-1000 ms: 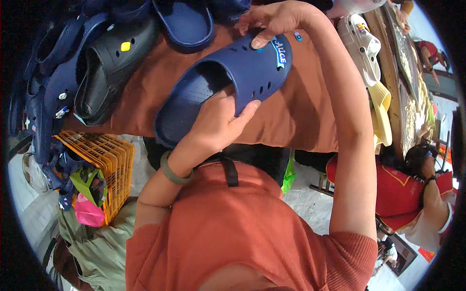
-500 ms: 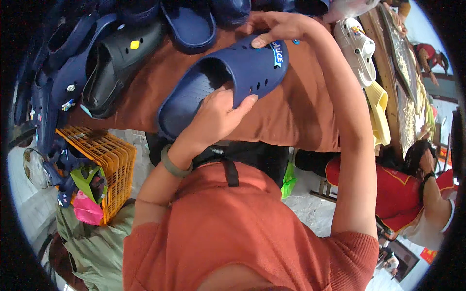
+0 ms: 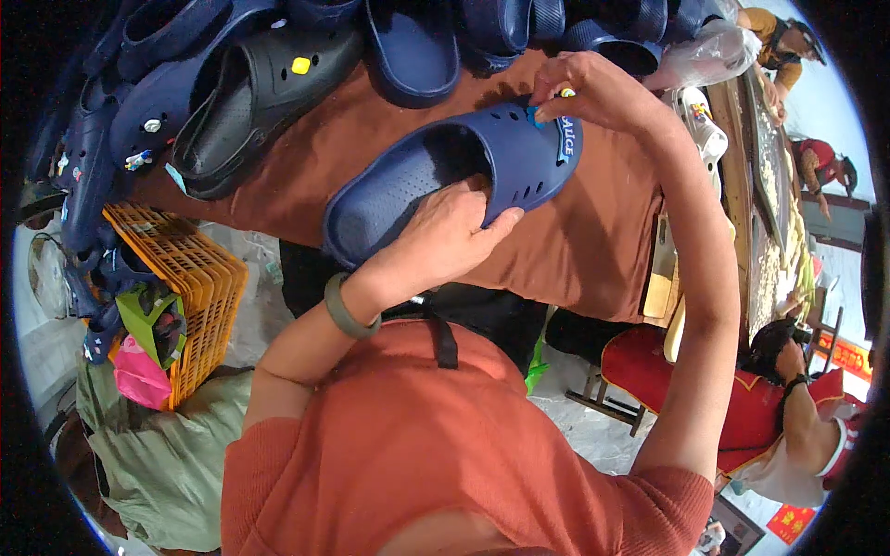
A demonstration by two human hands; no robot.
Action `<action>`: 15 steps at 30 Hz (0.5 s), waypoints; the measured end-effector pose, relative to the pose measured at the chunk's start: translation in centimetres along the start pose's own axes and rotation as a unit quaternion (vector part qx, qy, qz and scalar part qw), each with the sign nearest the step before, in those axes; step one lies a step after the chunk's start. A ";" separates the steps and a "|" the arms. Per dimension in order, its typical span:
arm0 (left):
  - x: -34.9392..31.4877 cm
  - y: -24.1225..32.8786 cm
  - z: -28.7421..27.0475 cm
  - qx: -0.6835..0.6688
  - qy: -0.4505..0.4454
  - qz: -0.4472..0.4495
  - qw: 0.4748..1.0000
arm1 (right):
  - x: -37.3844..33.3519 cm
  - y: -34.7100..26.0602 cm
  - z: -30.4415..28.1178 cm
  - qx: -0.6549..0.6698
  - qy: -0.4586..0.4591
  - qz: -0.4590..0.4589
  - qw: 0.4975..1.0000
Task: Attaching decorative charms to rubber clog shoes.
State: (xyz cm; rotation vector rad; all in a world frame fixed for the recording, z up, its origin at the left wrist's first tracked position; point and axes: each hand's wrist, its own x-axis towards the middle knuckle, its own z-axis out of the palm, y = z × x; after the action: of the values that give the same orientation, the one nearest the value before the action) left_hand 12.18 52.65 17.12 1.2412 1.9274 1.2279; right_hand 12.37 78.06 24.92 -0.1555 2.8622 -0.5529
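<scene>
A navy blue clog lies over the brown cloth, its toe pointing to the upper right. My left hand grips its side, fingers inside the foot opening and thumb on the outer upper. At the far edge of the toe, my right hand is closed, thumb and forefinger pinching a small blue shoe charm against the upper. Beside it, a lettered charm in blue and white sits on the toe. A small round yellowish charm shows by the right fingers; what fixes it is hidden.
Brown cloth covers the table. A black clog with a yellow charm and several navy clogs line the far and left sides. An orange crate stands lower left. White clogs lie at right; other people are beyond.
The view has shifted, so the clog appears farther right and lower. My right thumb has left its spot on the upper, and the fingers now pinch the blue charm. The left hand keeps its grip.
</scene>
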 end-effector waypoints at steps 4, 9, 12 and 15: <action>-0.1 -0.1 -0.2 0.003 -0.023 -0.022 0.999 | 2.7 -0.7 -1.3 0.017 -0.173 0.022 0.985; 0.1 -0.4 0.6 0.006 0.010 0.018 1.000 | 5.8 2.8 -0.2 0.099 -0.322 0.010 0.942; 0.1 -0.5 0.6 -0.006 0.024 0.037 0.999 | 5.5 3.8 1.3 0.167 -0.271 -0.022 0.948; 0.1 -0.1 0.1 -0.001 -0.020 0.000 1.000 | 5.7 2.5 0.6 0.106 -0.290 0.021 0.951</action>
State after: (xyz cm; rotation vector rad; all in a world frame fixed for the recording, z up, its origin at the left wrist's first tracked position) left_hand 12.13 52.73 16.97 1.2563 1.8962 1.1958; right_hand 6.86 79.29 22.32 -0.1829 2.2183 -0.6694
